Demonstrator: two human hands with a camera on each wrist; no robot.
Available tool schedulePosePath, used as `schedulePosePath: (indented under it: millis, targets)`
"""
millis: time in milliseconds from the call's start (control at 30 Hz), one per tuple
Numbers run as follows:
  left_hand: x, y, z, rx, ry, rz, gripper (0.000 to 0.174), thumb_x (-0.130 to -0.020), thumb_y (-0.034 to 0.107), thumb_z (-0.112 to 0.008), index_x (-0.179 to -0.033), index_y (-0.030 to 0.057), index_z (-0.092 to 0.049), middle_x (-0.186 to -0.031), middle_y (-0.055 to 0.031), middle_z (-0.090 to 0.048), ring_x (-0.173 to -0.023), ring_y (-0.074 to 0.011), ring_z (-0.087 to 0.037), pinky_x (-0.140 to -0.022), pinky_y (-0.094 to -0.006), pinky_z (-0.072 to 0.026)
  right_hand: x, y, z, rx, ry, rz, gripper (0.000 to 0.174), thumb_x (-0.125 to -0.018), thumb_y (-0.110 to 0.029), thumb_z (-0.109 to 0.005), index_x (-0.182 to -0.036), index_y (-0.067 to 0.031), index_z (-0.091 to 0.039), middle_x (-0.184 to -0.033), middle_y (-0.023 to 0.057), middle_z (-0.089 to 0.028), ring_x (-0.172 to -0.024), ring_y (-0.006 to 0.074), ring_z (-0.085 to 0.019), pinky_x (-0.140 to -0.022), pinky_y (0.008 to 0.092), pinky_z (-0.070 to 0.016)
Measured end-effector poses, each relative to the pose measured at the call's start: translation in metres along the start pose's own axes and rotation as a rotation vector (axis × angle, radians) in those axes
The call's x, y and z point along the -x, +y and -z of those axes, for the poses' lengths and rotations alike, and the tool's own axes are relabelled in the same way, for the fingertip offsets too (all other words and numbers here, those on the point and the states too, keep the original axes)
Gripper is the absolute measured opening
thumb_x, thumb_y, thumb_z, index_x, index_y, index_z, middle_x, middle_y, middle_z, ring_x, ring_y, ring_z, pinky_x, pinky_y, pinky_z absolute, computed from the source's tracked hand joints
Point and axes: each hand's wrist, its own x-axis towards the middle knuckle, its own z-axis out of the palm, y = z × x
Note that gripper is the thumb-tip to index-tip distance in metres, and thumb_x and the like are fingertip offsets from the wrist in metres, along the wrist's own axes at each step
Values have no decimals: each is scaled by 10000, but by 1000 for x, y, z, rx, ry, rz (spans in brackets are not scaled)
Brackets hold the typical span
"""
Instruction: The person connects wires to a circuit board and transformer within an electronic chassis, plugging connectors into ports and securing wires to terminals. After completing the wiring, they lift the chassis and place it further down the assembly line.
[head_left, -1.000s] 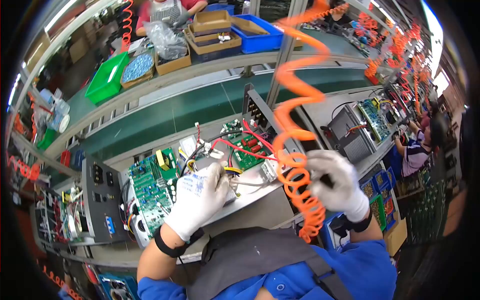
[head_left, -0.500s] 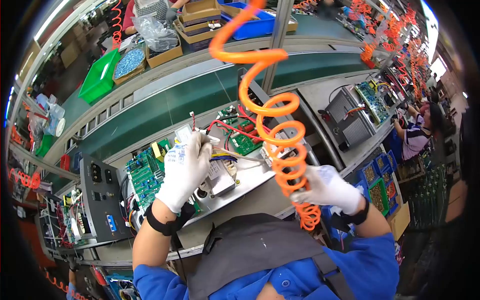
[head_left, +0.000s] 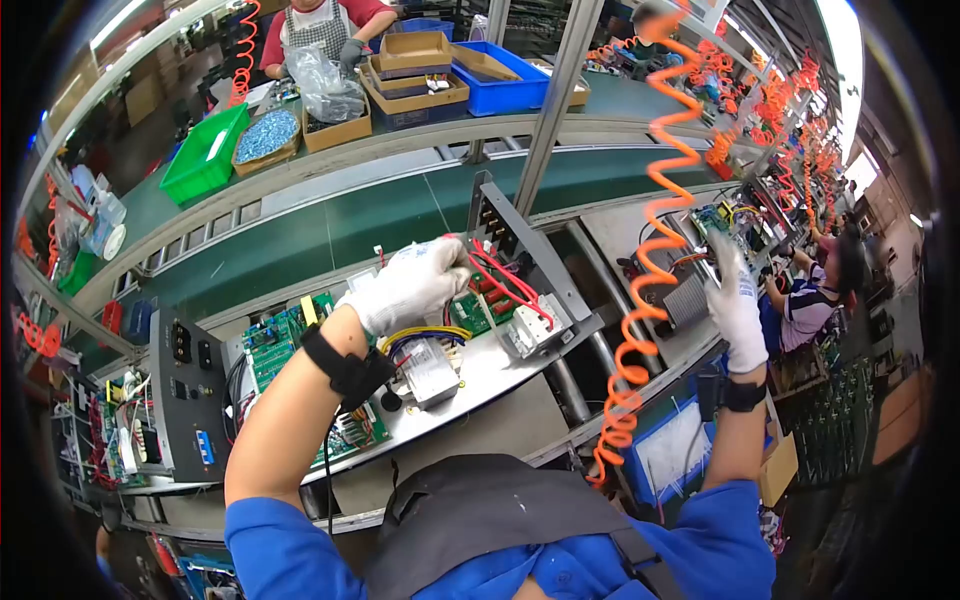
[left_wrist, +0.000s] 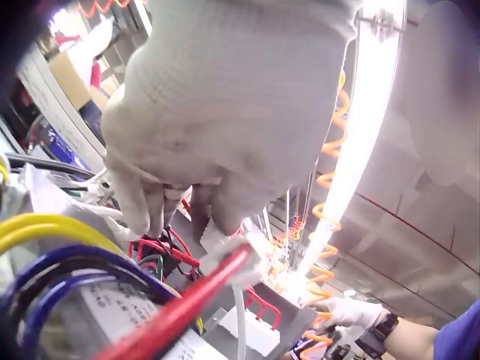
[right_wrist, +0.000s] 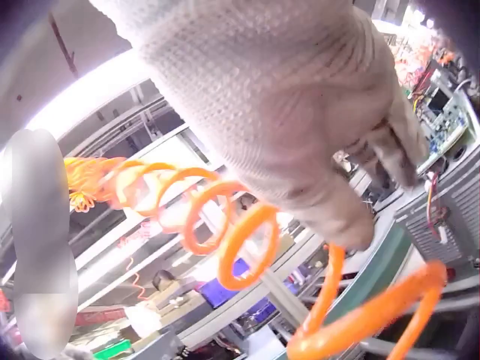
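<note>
The gloved left hand (head_left: 415, 283) is over the open chassis, its bent fingers at the red wires (head_left: 510, 285) beside the dark upright panel (head_left: 520, 235). In the left wrist view the left hand (left_wrist: 225, 97) points its fingertips down among red and black wires; whether they pinch one is hidden. Below its wrist lies a silver labelled box (head_left: 428, 372) with yellow and blue wires. The gloved right hand (head_left: 735, 300) is raised to the right of the orange coiled hose (head_left: 655, 265). In the right wrist view the right hand (right_wrist: 300, 120) has loosely extended fingers and no visible object.
Green circuit boards (head_left: 268, 350) lie in the chassis, left of the silver box. Another unit (head_left: 690, 300) stands at the right. Past the green belt (head_left: 370, 215) are a green bin (head_left: 205, 155), a blue bin (head_left: 505, 90) and a person (head_left: 325, 30). A blue tray (head_left: 665, 450) sits lower right.
The left hand has moved right, from the white connector area to the red wires. The right hand has left the hose's lower coils and risen to the right; the hose now hangs farther right.
</note>
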Motion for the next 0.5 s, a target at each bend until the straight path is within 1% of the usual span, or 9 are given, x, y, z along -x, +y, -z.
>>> schedulePosePath:
  millis: [33,100,133,167,267,300,367,433,500]
  targets:
    - [-6,-5,-5,-4,-2,10,159,-896,154,-574,-966,14,-603,-859,-101,-635,-803,-197,-608,-725,-339,-485,-10,-44,7,-14,172,75,618,-783,17,-563,-1391,-32,-463,-1388,186,-510,-1321,256,-459,-1082,355,-371]
    - [-25,-17,-10,-309,146,-208,170,-861,160,-588,-951,20,-617,-928,-160,-644,-898,-296,-628,-783,-386,-489,-10,-142,30,-662,44,-167,536,-815,14,-543,-1349,-16,-501,-1343,195,-541,-1252,235,-523,-1046,357,-412]
    - [-28,-9,-8,-331,103,-108,170,-833,155,-593,-937,22,-620,-976,-189,-638,-979,-363,-602,-829,-426,-480,3,-176,18,-1237,-26,14,448,-839,15,-557,-1287,1,-548,-1259,168,-588,-1122,225,-598,-953,342,-474]
    - [-27,-2,-6,-391,129,-143,162,-830,151,-596,-929,25,-622,-962,-177,-631,-977,-358,-591,-833,-429,-473,4,-213,17,-1095,-94,262,411,-856,7,-590,-1265,15,-554,-1181,158,-606,-1068,222,-605,-886,332,-499]
    - [-20,4,-1,-409,168,-208,142,-829,141,-599,-913,29,-621,-955,-167,-625,-979,-364,-577,-832,-432,-469,-2,-251,-49,-1141,-269,47,407,-920,-116,-568,-1295,7,-466,-1258,187,-498,-1139,286,-541,-897,371,-491]
    - [-14,4,2,-455,221,-266,132,-827,133,-599,-905,28,-619,-955,-164,-623,-981,-363,-573,-841,-439,-462,-1,-245,-103,-1107,-122,42,419,-930,-176,-555,-1300,0,-466,-1239,206,-504,-1136,324,-542,-921,414,-480]
    - [-4,-3,4,-500,284,-316,122,-824,124,-598,-897,28,-617,-954,-161,-621,-983,-362,-569,-850,-445,-456,-10,-248,-112,-1218,-276,-95,440,-903,-189,-575,-1282,8,-472,-1225,228,-501,-1119,374,-546,-932,446,-467]
    - [5,-17,2,-602,387,-373,109,-818,116,-600,-878,26,-616,-949,-160,-618,-983,-359,-569,-873,-459,-444,-25,-250,-105,-920,-308,94,417,-880,-153,-593,-1249,10,-487,-1227,242,-488,-1086,406,-554,-920,441,-471]
    - [9,-16,3,-580,483,-383,105,-815,116,-586,-843,19,-616,-928,-150,-639,-947,-358,-596,-856,-456,-454,-33,-258,-99,-750,-159,168,357,-861,-129,-615,-1191,-20,-533,-1258,228,-467,-1065,415,-558,-903,448,-472]
